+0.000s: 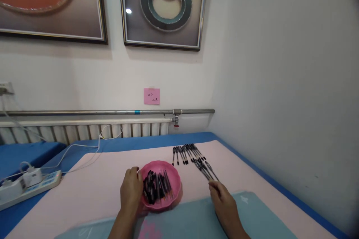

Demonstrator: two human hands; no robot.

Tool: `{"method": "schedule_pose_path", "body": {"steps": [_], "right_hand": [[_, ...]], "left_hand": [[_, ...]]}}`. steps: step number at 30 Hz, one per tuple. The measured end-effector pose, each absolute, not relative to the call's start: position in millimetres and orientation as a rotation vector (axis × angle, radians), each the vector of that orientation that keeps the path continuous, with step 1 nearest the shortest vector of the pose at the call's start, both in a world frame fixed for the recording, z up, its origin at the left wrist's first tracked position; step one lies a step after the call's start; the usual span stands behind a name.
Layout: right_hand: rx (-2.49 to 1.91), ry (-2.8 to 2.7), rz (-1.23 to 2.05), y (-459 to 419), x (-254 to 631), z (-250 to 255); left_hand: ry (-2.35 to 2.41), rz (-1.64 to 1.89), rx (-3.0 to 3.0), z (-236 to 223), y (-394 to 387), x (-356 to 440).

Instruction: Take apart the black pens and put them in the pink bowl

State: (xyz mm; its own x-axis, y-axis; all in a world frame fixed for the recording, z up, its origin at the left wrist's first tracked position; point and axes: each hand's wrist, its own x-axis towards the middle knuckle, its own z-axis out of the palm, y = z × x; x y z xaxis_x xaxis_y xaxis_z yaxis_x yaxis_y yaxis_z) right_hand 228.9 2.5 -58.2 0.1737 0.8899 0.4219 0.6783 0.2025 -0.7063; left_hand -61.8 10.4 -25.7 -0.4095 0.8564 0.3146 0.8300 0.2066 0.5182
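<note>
A round pink bowl with a scalloped rim stands on the pink cloth, and my left hand grips its left edge with curled fingers. Inside lie black caps and slim dark pen parts, too crowded to tell apart. To the right, my right hand pinches the near ends of black pens, which slant away over the cloth; how many are in the fingers cannot be made out. Just beyond them, several black pens lie side by side in a row.
A teal mat covers the near part of the pink cloth on a blue-covered table. At left lies a power strip with plugs and white cables. Behind are a radiator and pipe; a white wall borders the right.
</note>
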Motion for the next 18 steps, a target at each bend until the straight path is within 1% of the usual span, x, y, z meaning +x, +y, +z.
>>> {"method": "schedule_pose_path", "body": {"steps": [4,9,13,16,18], "right_hand": [[-1.569,-1.697,0.17,31,242,-57],[-1.692,-1.773,0.143,50,243,-60],[-1.733,-1.763,0.205,49,244,-57],[-1.682,-1.749,0.312,40,234,-48],[-1.603,-1.772,0.441,32,217,-40]], "left_hand": [[2.349,1.076,1.701,-32,8,-58],[2.27,1.193,1.701,-42,6,-59],[2.099,1.383,1.664,-42,5,-56],[1.825,1.51,1.489,-37,4,-47],[1.595,1.531,1.287,-34,4,-39]]}}
